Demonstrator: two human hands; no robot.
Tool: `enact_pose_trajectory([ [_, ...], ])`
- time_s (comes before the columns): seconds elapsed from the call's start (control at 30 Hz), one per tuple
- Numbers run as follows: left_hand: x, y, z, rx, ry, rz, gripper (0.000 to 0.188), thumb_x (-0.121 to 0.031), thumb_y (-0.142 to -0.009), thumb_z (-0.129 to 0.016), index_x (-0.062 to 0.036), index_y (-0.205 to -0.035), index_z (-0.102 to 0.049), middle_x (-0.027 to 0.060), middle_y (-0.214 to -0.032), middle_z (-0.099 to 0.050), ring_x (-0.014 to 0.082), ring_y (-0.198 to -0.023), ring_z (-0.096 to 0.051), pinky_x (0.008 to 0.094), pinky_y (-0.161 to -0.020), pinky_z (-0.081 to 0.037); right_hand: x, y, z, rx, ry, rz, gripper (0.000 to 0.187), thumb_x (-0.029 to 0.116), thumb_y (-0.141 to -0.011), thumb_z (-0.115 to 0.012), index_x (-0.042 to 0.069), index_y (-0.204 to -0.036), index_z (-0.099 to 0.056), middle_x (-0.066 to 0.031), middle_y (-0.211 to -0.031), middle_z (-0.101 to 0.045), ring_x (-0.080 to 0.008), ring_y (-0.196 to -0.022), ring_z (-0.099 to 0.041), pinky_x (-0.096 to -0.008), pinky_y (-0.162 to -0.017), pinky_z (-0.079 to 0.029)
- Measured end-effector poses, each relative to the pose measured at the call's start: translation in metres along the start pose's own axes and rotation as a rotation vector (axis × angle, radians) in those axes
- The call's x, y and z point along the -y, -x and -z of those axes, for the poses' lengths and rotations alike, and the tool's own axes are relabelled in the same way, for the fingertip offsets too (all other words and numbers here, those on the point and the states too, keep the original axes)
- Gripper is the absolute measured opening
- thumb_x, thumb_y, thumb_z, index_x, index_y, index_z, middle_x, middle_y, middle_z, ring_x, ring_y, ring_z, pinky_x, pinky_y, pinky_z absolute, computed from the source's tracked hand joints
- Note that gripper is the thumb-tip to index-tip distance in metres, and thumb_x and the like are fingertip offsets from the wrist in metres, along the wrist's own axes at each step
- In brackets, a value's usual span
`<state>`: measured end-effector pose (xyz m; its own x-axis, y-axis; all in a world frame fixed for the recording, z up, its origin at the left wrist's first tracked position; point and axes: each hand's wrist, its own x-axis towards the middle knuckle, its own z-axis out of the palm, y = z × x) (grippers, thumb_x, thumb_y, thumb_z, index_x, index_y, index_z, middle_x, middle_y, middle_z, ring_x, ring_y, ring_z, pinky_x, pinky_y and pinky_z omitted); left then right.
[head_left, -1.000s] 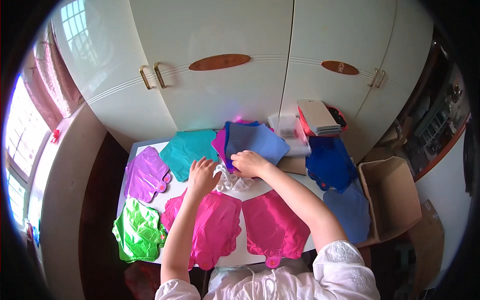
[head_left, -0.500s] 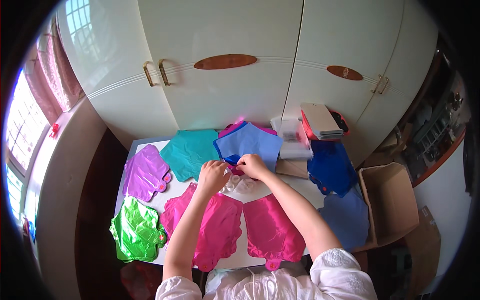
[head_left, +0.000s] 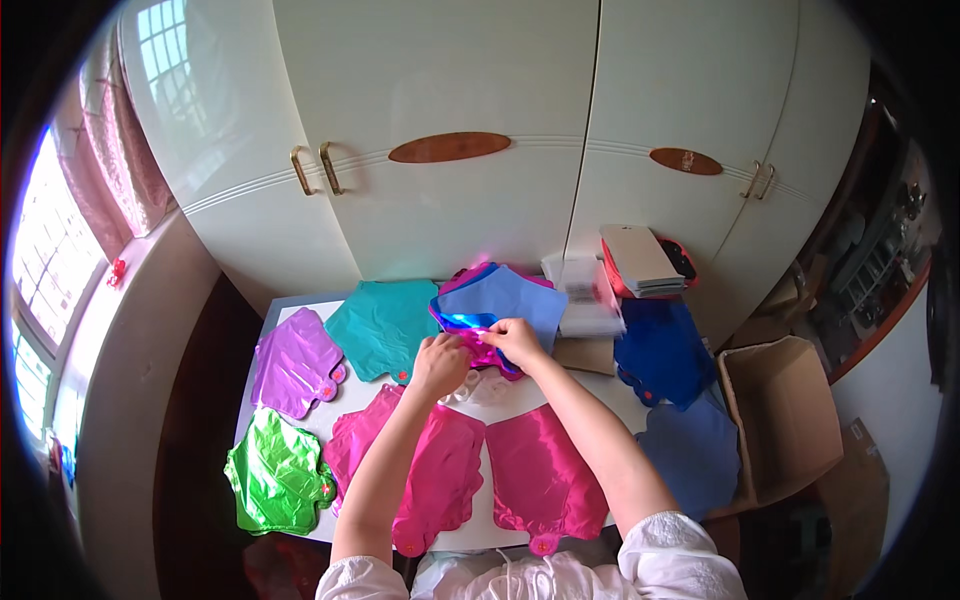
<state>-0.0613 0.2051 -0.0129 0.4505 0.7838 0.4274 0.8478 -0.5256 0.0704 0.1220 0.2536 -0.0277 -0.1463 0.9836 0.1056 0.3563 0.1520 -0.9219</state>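
At the back middle of the table is a stack of flat, shiny sheets that look like deflated foil balloons. A pale blue foil balloon (head_left: 515, 293) lies on top, with darker blue and magenta ones under it. My right hand (head_left: 517, 343) pinches the near edge of a magenta foil balloon (head_left: 482, 352) in this stack. My left hand (head_left: 440, 364) is closed at the same balloon's left side, its fingertips partly hidden. White ribbon rolls (head_left: 482, 388) lie just below both hands, partly covered by the magenta foil.
More flat balloons surround my arms: teal (head_left: 382, 328), purple (head_left: 297, 362), green (head_left: 278, 472), pink (head_left: 440, 465), another pink (head_left: 548, 468), dark blue (head_left: 663, 350) and dull blue (head_left: 688, 455). An open cardboard box (head_left: 785, 420) stands right. A notebook stack (head_left: 642, 260) sits behind, before white cabinets (head_left: 450, 80).
More magenta foil now shows between my hands, drawn nearer over the ribbon rolls, and the stack's blue edge is lifted and shiny. The whole view has tilted slightly upward.
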Motion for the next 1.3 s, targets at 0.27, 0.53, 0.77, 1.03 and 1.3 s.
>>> enact_pose_trajectory([
  [0.27, 0.007, -0.015, -0.011, 0.379, 0.041, 0.066, 0.018, -0.017, -0.085, -0.049, -0.0100, -0.100, -0.056, 0.0077, -0.105, -0.063, 0.0222, -0.110, -0.057, 0.0506, -0.102, -0.036, 0.000, -0.051, 0.067, -0.340, -0.353, -0.082, 0.016, 0.016, -0.081, -0.068, 0.003, -0.072, -0.064, -0.0015, -0.065, -0.060, -0.0096, -0.059, -0.050, -0.0297, -0.055, -0.040],
  [0.53, 0.001, -0.011, -0.005, 0.348, 0.049, 0.086, 0.025, -0.014, -0.082, -0.046, -0.0092, -0.104, -0.057, 0.0059, -0.109, -0.063, 0.0213, -0.109, -0.058, 0.0497, -0.105, -0.032, 0.098, -0.057, 0.161, -0.822, 0.023, 0.465, 0.019, 0.021, -0.088, -0.062, 0.002, -0.085, -0.061, -0.0103, -0.075, -0.064, -0.0186, -0.070, -0.060, -0.0323, -0.066, -0.047],
  [0.77, -0.004, -0.014, 0.000, 0.456, -0.012, 0.105, 0.029, -0.024, -0.087, -0.047, -0.0097, -0.111, -0.053, 0.0074, -0.119, -0.059, 0.0233, -0.116, -0.055, 0.0544, -0.104, -0.031, 0.219, -0.018, 0.112, -0.927, 0.301, 0.869, 0.010, 0.014, -0.089, -0.061, 0.004, -0.090, -0.062, -0.0118, -0.075, -0.064, -0.0239, -0.063, -0.063, -0.0336, -0.058, -0.048],
  [1.03, 0.030, 0.041, 0.049, 0.088, 0.186, 0.298, 0.031, -0.033, -0.085, -0.061, -0.0101, -0.105, -0.060, 0.0073, -0.114, -0.061, 0.0248, -0.118, -0.051, 0.0526, -0.105, -0.030, 0.177, -0.038, -0.063, -0.136, 0.813, 1.431, 0.006, 0.015, -0.073, -0.059, 0.012, -0.078, -0.057, -0.0054, -0.078, -0.053, -0.0223, -0.073, -0.057, -0.0360, -0.063, -0.049],
  [1.3, 0.086, 0.129, 0.101, 0.031, 0.084, 0.544, 0.030, -0.031, -0.081, -0.064, -0.0097, -0.101, -0.062, 0.0071, -0.107, -0.064, 0.0261, -0.115, -0.053, 0.0510, -0.103, -0.033, 0.076, -0.024, -0.157, 0.408, 0.810, 0.982, 0.011, 0.015, -0.073, -0.060, 0.005, -0.074, -0.063, -0.0089, -0.088, -0.060, -0.0283, -0.086, -0.062, -0.0402, -0.074, -0.052],
])
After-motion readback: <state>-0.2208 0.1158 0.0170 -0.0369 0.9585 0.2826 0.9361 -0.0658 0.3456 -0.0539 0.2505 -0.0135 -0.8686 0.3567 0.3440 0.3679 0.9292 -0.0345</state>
